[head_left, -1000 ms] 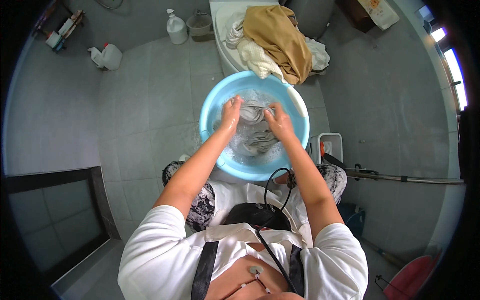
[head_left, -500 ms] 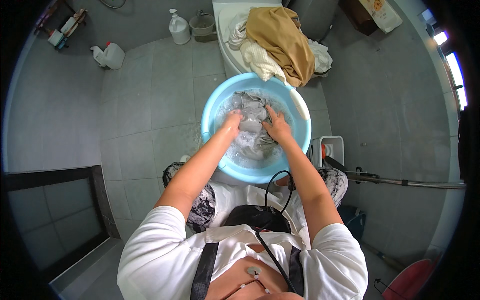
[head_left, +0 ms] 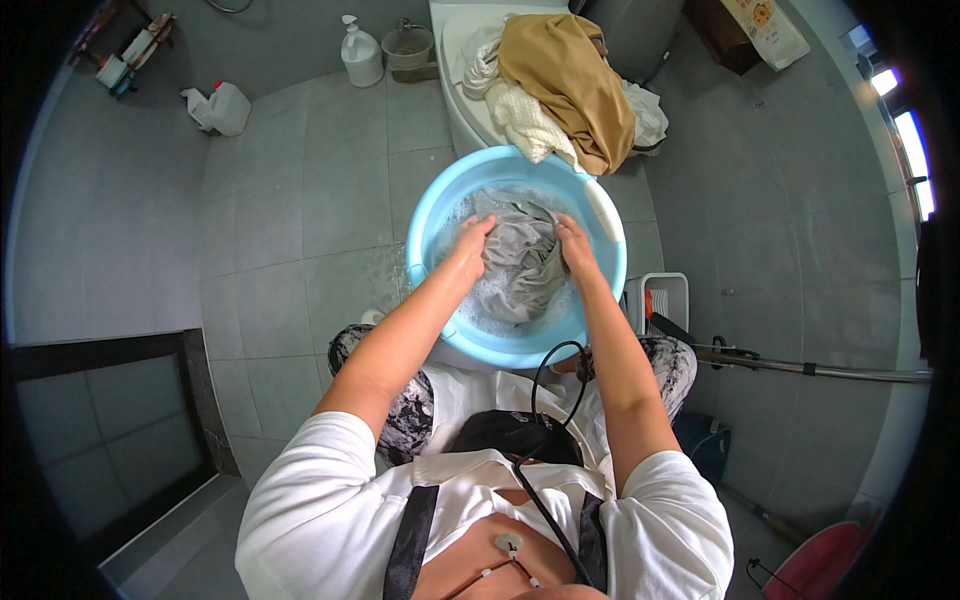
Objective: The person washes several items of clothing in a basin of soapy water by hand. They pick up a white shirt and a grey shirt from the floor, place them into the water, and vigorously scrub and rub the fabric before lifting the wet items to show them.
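Note:
A wet grey garment (head_left: 525, 255) lies bunched in soapy water inside a light blue basin (head_left: 424, 215). My left hand (head_left: 473, 245) grips the garment's left side, fingers curled into the cloth. On the opposite side my right hand (head_left: 574, 245) is closed on the fabric, thumb toward me hidden in part. Foam surrounds the cloth, and its lower folds sink under the water. A white brush-like bar or handle (head_left: 603, 210) rests on the basin's right rim.
Behind the basin, a tan garment (head_left: 565, 80) and a cream knit (head_left: 530, 120) are piled on a white toilet (head_left: 455, 75). A pump bottle (head_left: 361, 55), a small bucket (head_left: 408, 50) and a white jug (head_left: 220, 110) stand along the far wall. A metal pole (head_left: 830, 371) extends at right.
My hands have moved apart to the garment's two sides. More of the grey cloth now shows above the water, gathered between them.

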